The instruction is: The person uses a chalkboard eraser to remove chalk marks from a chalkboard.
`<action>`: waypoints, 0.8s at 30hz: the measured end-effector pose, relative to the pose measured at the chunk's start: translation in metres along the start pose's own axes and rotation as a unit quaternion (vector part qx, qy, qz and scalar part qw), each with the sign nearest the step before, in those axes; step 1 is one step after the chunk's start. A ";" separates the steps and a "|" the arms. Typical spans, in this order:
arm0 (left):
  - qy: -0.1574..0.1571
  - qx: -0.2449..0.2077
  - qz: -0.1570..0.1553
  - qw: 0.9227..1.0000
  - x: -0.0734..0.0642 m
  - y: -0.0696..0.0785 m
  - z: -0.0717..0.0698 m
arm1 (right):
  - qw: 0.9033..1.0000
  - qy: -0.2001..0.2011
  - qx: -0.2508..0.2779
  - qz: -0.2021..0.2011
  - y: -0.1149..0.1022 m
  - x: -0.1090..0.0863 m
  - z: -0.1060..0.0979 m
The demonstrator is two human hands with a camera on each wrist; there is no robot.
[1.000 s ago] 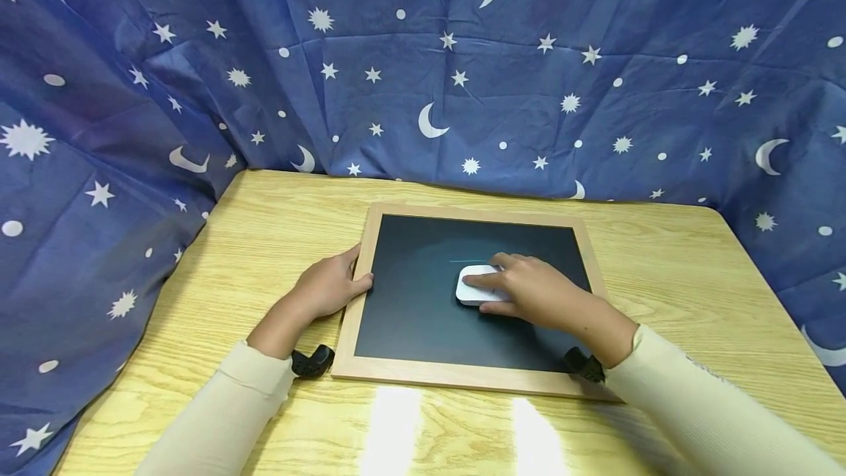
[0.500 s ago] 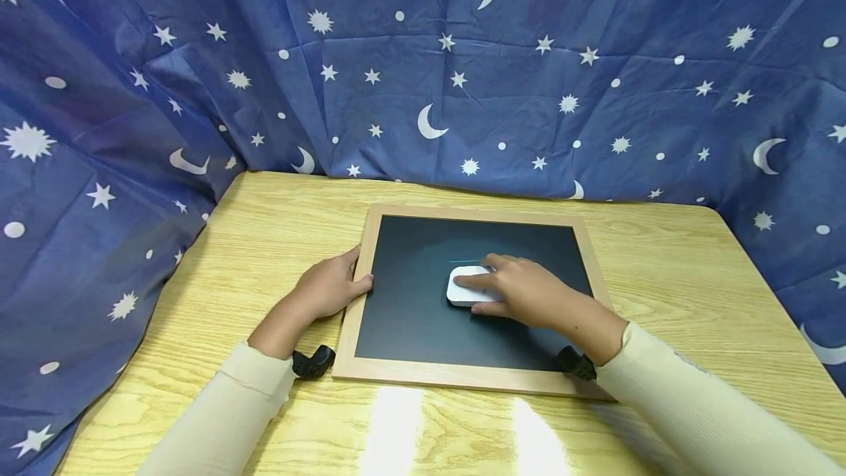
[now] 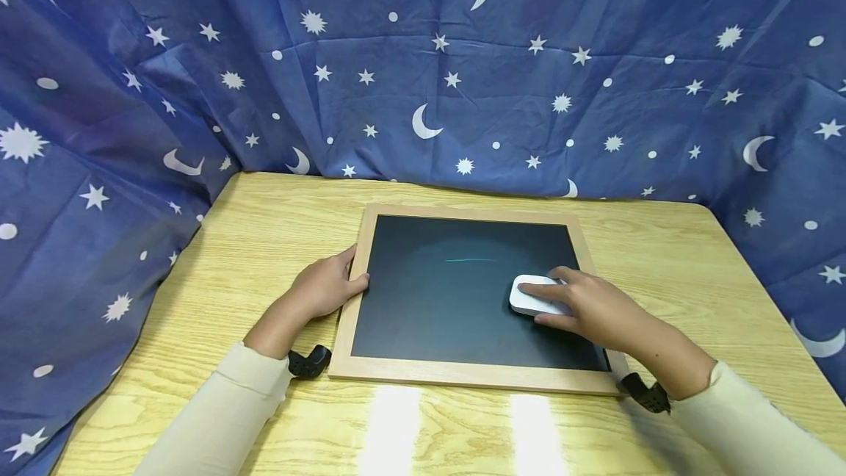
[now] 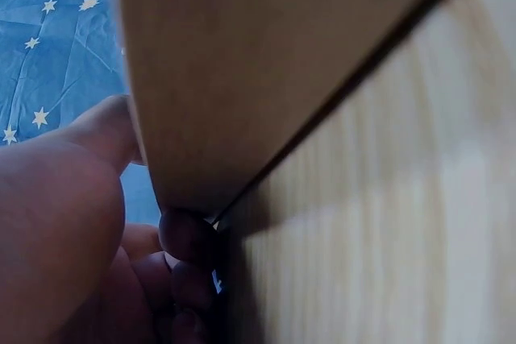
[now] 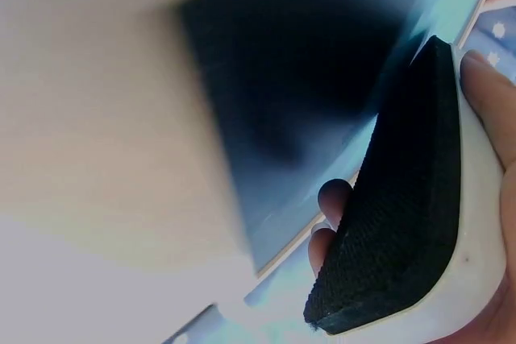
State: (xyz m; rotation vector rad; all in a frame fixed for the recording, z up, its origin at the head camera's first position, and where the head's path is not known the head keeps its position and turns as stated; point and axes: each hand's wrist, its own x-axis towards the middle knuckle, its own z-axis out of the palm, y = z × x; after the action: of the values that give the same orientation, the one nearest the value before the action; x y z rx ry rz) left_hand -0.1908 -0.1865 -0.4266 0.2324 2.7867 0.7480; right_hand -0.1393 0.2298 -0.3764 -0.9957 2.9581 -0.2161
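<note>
Cream sleeves: Two forearms reach in over the table, a black strap-on device at each wrist.
Right hand: Thumb and fingers grasp a white eraser over the right part of the chalkboard.
Eraser: Its black pad shows in the right wrist view, tilted and apparently lifted off the surface.
Left hand: Thumb over the wooden frame, fingers at its outer edge, it clasps the board's left side.
Chalkboard: It lies on the table, its dark face free of other visible writing.
Teal line: One thin stroke sits above center, left of the eraser and apart from it; wiping looks nearly complete, with this mark left.
Table: Yellow wood grain stretches beyond the board.
Curtain: Blue cloth with white moons and stars hangs behind.
</note>
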 end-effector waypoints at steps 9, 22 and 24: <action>-0.005 -0.004 -0.005 1.000 -0.001 0.002 -0.001 | 0.998 -0.005 0.016 0.061 0.011 -0.026 -0.001; -0.009 -0.015 -0.005 1.000 -0.002 0.001 -0.001 | 1.000 -0.006 0.004 0.026 0.004 -0.008 -0.004; -0.009 -0.015 -0.005 1.000 -0.001 0.001 0.000 | 1.000 -0.008 0.000 0.018 0.001 0.000 -0.002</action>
State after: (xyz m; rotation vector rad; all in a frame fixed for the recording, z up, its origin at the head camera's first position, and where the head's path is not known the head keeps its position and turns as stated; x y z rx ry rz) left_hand -0.1899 -0.1859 -0.4253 0.2187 2.7564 0.7812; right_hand -0.1400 0.2309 -0.3742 -0.9376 2.9583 -0.2076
